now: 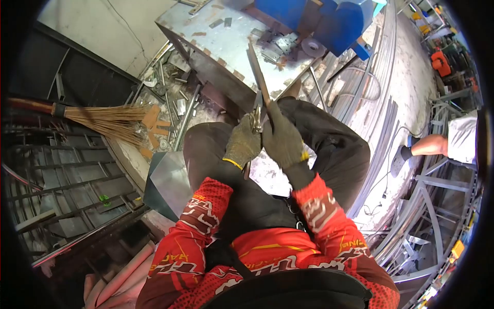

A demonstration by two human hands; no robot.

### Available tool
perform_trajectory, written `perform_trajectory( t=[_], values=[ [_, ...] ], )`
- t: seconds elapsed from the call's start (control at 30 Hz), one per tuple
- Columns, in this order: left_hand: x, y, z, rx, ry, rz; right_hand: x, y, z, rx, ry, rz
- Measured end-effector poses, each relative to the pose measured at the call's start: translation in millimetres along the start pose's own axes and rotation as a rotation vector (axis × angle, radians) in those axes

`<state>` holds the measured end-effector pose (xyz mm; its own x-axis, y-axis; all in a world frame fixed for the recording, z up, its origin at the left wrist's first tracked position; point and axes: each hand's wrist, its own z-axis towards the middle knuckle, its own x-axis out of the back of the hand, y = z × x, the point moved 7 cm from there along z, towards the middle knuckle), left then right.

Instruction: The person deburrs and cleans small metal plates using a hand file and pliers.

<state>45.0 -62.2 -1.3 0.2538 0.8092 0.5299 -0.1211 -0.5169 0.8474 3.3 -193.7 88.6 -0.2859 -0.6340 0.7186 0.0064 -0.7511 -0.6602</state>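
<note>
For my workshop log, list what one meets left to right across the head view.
Reddish-handled straw broom, brownish fabric-gloved left hand, similarly gloved right hand, another person's grey shoe, bright orange object.

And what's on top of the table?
On the table: small metal pieces, brown scraps and a round disc. The bar covers a strip; what lies behind the blue things cannot be seen.

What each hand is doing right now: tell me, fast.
Left hand: closed on a silvery metal tool.
Right hand: against the long, narrow bar; whether closed on it cannot be told.
</note>
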Motion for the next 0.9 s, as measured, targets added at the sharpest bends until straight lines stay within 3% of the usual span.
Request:
perform_trajectory(
  t=[0.13, 0.2, 0.3, 0.4, 0.43, 0.57, 0.67, 0.7, 0.77, 0.9],
  values=[
    [3, -4, -4, 0.142, -0.017, 0.109, 0, 1, 14, 0.011, -0.008, 0.043],
    [8, 6, -6, 0.081, 0.005, 0.029, 6, 0, -22, -0.104, -0.115, 0.049],
    [10, 9, -7, 0.142, -0.046, 0.048, 9, 5, -79, 0.009, -0.039, 0.109],
    [11, 17, -8, 0.152, -0.022, 0.001, 14, -2, -50, -0.028, -0.083, 0.102],
    [11, 15, -9, 0.175, -0.004, 0.051, 13, -7, -23, -0.182, -0.172, 0.124],
    [-6, -22, -1, 0.05, -0.038, 0.103, -1, -2, 24, -0.097, -0.085, 0.096],
    [-4, -12, -5, 0.074, -0.001, 0.157, 11, -6, -14, -0.146, -0.156, 0.066],
    [3, -5, -7, 0.204, -0.085, 0.132, 13, -3, -39, -0.076, -0.103, 0.075],
    [10, 5, -9, 0.189, -0.098, 0.071, 18, -4, -75, 0.056, -0.001, 0.093],
    [-1, 8, -8, 0.08, -0.063, 0.024, 14, -3, -40, 0.033, -0.001, 0.105]
  ],
)
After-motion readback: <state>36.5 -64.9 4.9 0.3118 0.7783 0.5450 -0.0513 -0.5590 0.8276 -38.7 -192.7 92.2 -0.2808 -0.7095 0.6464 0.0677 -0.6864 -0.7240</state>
